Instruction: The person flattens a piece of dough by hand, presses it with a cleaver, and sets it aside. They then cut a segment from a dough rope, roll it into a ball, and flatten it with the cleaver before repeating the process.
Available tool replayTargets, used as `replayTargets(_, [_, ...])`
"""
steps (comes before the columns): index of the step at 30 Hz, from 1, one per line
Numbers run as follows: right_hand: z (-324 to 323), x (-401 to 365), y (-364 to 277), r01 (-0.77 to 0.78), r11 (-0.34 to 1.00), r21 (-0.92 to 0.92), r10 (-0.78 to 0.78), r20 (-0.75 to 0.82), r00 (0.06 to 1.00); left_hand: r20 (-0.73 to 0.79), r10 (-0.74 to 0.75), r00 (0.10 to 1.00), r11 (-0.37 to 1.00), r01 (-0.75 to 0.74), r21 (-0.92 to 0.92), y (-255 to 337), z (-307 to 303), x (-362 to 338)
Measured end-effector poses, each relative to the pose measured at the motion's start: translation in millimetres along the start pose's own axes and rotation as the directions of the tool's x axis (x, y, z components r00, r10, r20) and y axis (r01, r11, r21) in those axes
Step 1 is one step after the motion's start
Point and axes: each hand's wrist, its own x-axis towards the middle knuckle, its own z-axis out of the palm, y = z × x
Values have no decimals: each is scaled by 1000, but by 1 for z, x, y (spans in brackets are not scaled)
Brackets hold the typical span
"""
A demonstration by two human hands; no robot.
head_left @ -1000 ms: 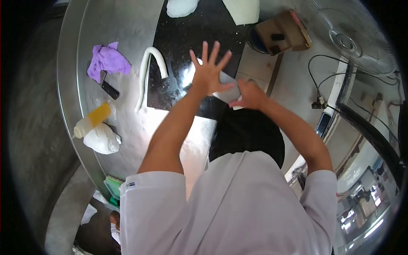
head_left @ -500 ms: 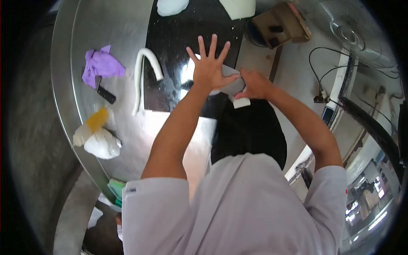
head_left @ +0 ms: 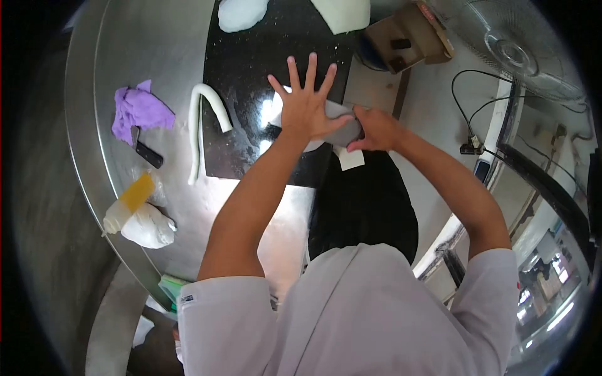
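My left hand (head_left: 305, 113) lies flat with fingers spread, its palm pressing on a wide, flat grey blade (head_left: 342, 128) over the black board (head_left: 251, 56). Thin white material (head_left: 273, 111) shows beside the palm, partly covered by it. My right hand (head_left: 376, 128) is closed around the blade's right end; the fingers hide any handle. Below the blade, a small white square piece (head_left: 349, 158) sticks out at the board's edge. Left of my hands, a long white dough-like rope (head_left: 195, 138) is bent into a hook, partly on the board.
Further up the board are a white lump (head_left: 242, 14) and a pale slab (head_left: 342, 14). On the steel table's left are a purple cloth (head_left: 141, 108), a black-handled knife (head_left: 149, 155), a yellow bottle (head_left: 135, 194) and a white bundle (head_left: 149, 227). A cardboard box (head_left: 411, 34) and fan (head_left: 514, 53) stand right.
The view has shifted slightly, so the table things sit a little lower and further left. The grey blade has turned slightly between my hands. My left hand stays spread on it, my right closed.
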Motion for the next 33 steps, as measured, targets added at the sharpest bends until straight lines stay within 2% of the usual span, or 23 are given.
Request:
replayTargets(1, [-7,3,1,-85,994,64,79,91,993,25,-13,1000,1000,13,-7,0,0,0])
replayTargets(2, [-14,12,6,-94,992,83,86,103,991,-45,-51,998,998,53,25,-2,-1,7])
replayTargets(3, [-31,27,11,-79,994,69,67,161,985,-129,-78,989,995,86,58,-3,-1,13])
replayTargets(4, [-43,38,16,-57,998,39,48,209,977,-137,-68,988,995,77,60,-5,1,19])
replayTargets(6, [-53,56,11,-38,999,-3,38,229,973,-175,-147,974,987,155,32,-17,-4,30])
replayTargets(8, [-56,59,6,-14,999,-36,23,254,967,-170,-118,978,989,131,70,-23,-7,27])
replayTargets(10, [-24,31,-5,-23,999,50,14,171,985,-93,-28,995,1000,27,-5,-19,-6,4])
replayTargets(12, [-14,17,-5,-41,998,50,32,171,985,-17,-34,999,999,34,-14,-8,-6,2])
replayTargets(15, [-29,35,10,-64,996,59,52,188,981,-27,-86,996,996,86,-20,-4,-9,5])
replayTargets(17, [-53,53,21,-68,997,31,62,163,985,-125,-177,976,984,176,-20,-6,-17,29])
replayTargets(18, [-58,63,16,-37,999,2,36,174,984,-145,-172,974,984,176,15,-12,-15,34])
replayTargets(20, [-59,62,10,-7,1000,-24,11,173,985,-77,-128,989,991,131,38,-21,-19,35])
replayTargets(22, [-35,41,-9,-87,994,60,73,210,975,-33,-42,999,999,43,30,-20,-15,16])
replayTargets(23, [-31,33,-15,-185,981,52,159,316,935,-2,-40,999,999,40,6,-15,-10,6])
replayTargets(24, [-27,32,-4,-183,981,58,155,323,934,36,-43,998,998,41,45,-8,-9,6])
replayTargets(26, [-9,23,13,7,999,35,-9,43,999,25,-92,995,994,90,55,-4,-13,13])
replayTargets(27, [-28,34,16,-24,998,62,16,129,992,50,-108,993,993,105,54,-6,-12,7])
replayTargets(28, [-40,47,24,-20,998,55,13,126,992,-22,-158,987,986,159,59,-8,-11,18])
replayTargets(29, [-54,63,29,57,998,-21,-55,108,993,-107,-204,973,976,211,57,-8,-13,30])
replayTargets(30, [-62,68,25,129,988,-89,-120,101,988,-117,-204,972,976,211,52,-8,-16,31])
replayTargets(31, [-66,68,18,131,986,-103,-121,100,988,-117,-202,972,977,209,42,-12,-18,32])
replayTargets(33, [-67,69,8,-9,999,32,-1,312,950,-101,-159,982,986,163,34,-19,-13,30])
